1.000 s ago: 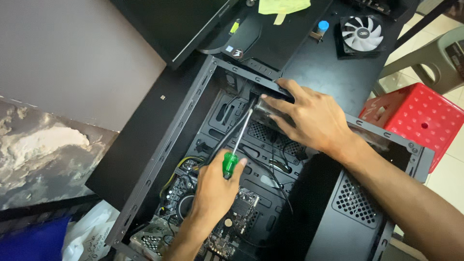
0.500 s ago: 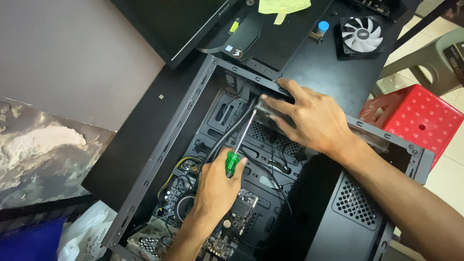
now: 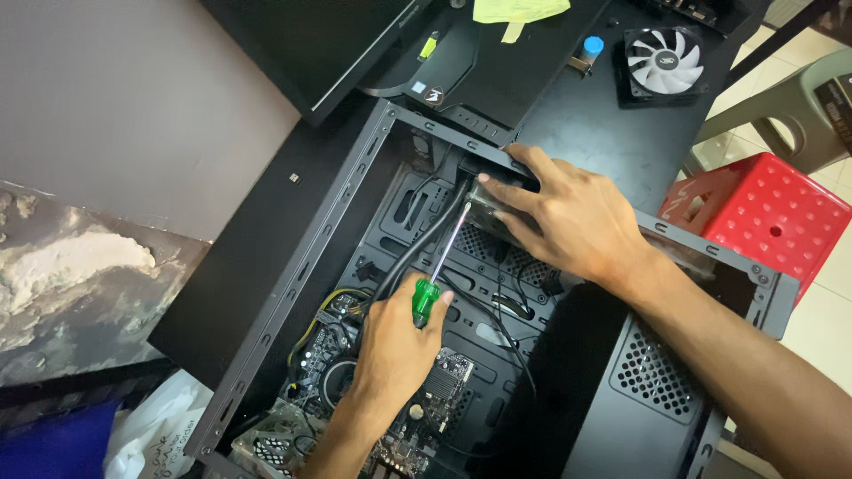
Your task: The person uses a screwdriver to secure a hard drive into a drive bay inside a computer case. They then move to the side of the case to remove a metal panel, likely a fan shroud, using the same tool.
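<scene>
In the head view, a screwdriver [image 3: 437, 266] with a green handle is gripped tight in the left hand [image 3: 395, 341], and its thin metal shaft is pointed up at a silver drive [image 3: 497, 213] near the top of the open computer case [image 3: 355, 231]. The drive is pressed down by the right hand [image 3: 577, 222], which lies flat over it with fingers spread (nothing is wrapped inside that hand, it only pushes). To do this step well, the tip should be kept straight in line with the screw, the drive should be held steady so it cannot slide, and the black cables [image 3: 417, 253] just beside the shaft should be kept out from under the tip. Whether the tip sits on a screw cannot be told, since that spot is dark. The case is laid on its side on a black desk [image 3: 621, 142]. On the desk a white fan [image 3: 664, 60], a small blue-capped bottle [image 3: 590, 49] and yellow paper [image 3: 519, 11] can be seen. A red plastic stool [image 3: 772, 222] is stood on the pale tiled floor [image 3: 825, 328] near the desk, and a grey wall [image 3: 133, 98] is seen on the other side.
</scene>
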